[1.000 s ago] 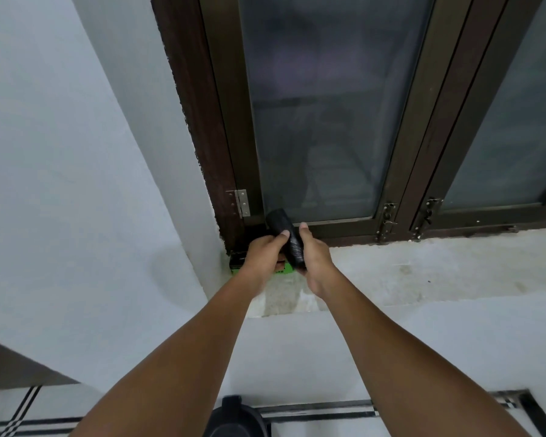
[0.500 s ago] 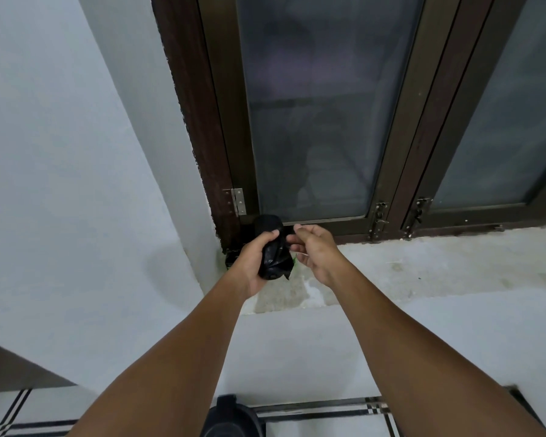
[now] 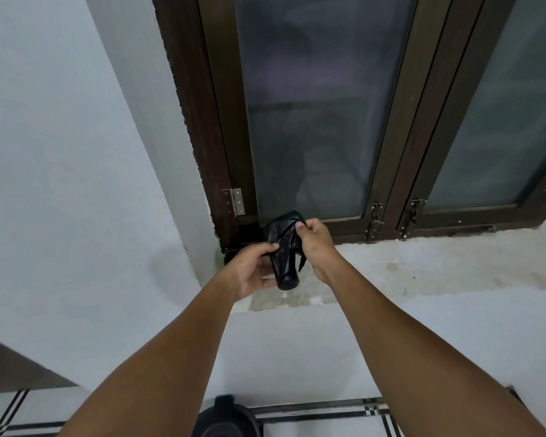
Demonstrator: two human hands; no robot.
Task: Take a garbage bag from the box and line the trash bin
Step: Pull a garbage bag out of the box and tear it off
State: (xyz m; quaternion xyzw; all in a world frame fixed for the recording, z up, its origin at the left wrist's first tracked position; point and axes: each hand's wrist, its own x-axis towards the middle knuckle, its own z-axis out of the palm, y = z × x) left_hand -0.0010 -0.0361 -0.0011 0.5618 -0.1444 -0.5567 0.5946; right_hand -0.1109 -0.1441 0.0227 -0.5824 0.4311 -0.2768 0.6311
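Observation:
A black roll of garbage bags [image 3: 284,266] is held over the window sill [image 3: 423,266]. My left hand [image 3: 252,269] grips the roll's lower part from the left. My right hand [image 3: 312,244] pinches the loose black plastic at the roll's upper end. The box is hidden behind my left hand and the roll. A dark trash bin [image 3: 226,419] shows at the bottom edge, on the floor below my arms.
A dark-framed window [image 3: 312,121] with frosted glass stands behind the sill, with latches [image 3: 374,220] at its lower corners. A white wall [image 3: 60,184] rises on the left. The tiled floor [image 3: 328,417] has black stripes.
The roll has come up off the green box on the sill. My left hand took hold of its lower part and my right hand moved to pinch the loose end at the top.

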